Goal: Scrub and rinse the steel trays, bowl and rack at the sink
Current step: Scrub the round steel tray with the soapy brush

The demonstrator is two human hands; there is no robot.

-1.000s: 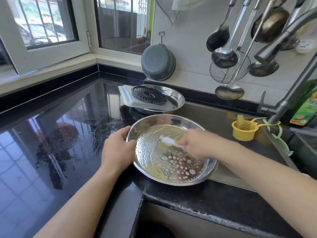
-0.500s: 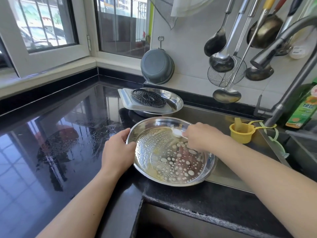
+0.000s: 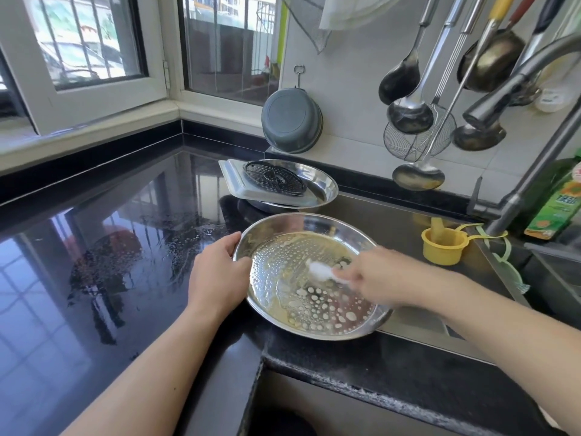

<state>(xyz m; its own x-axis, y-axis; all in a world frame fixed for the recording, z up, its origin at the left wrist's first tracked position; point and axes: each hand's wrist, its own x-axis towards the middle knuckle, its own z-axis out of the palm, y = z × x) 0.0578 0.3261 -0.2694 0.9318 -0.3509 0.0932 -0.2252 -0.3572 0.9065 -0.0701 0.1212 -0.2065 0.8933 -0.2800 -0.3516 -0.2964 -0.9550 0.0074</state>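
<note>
Upper right of the frame is a wall full of hanging ladles [image 3: 408, 111] plus a wire skimmer [image 3: 418, 138]. A grey basin [image 3: 292, 121] hangs on a hook up center. Right side has a yellow measuring cup [image 3: 443, 247] and a green dish soap bottle [image 3: 556, 206]. The glossy black countertop [image 3: 94, 262] fills the left, with windows [image 3: 85, 42] upper left.

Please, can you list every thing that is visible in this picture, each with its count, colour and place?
round steel tray: 1, silver, soapy, counter edge
scrubber: 1, white, in that tray
stacked trays: 2, silver, behind
rack: 1, dark, on the stack
grey bowl: 1, hanging on wall
ladles: several, steel, on wall
skimmer: 1, wire, on wall
yellow cup: 1, beside tap
tap: 1, steel, right
green bottle: 1, far right
left hand: grips tray rim
right hand: holds scrubber
</note>
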